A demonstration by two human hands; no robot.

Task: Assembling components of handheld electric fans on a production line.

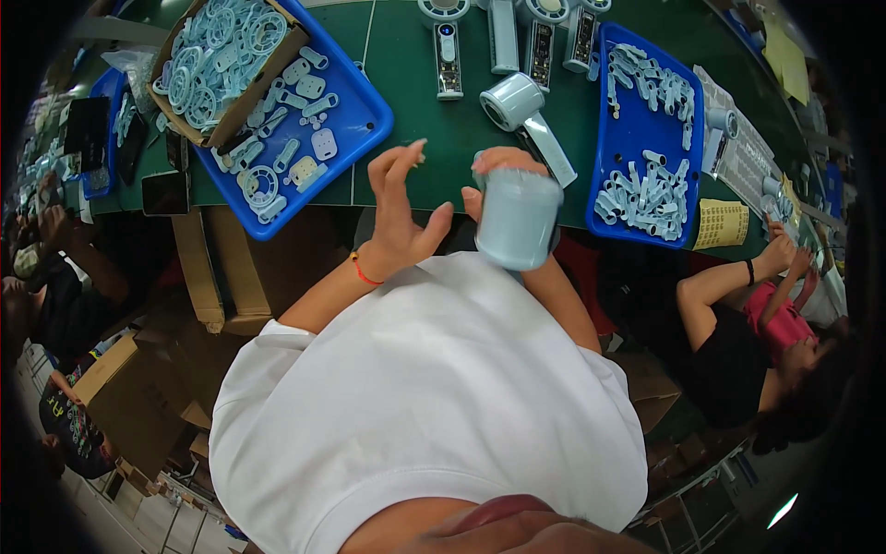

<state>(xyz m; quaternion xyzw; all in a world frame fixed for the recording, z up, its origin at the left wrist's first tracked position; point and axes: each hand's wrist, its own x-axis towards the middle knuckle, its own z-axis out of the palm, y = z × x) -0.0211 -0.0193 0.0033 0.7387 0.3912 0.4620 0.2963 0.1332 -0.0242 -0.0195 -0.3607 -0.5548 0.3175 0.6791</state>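
My right hand [506, 160] is closed round a light blue handheld fan [519, 220], held close in front of my white shirt. The fan's rounded head faces me and is blurred, and its handle does not show. To its left my left hand [404, 205] is raised with its fingers apart and nothing in it. Just beyond the held fan, another light blue fan [513, 102] lies slantwise on the green table [406, 115]. Farther back are several more fans, including one [448, 55] with its handle open and its inner parts showing.
At the left, a blue tray [369, 125] bears loose pale blue parts and a cardboard box [210, 134] full of rings and covers. Another blue tray [604, 138] at the right holds small clips. A yellow paper [722, 224] lies beside it. Co-workers sit on both sides.
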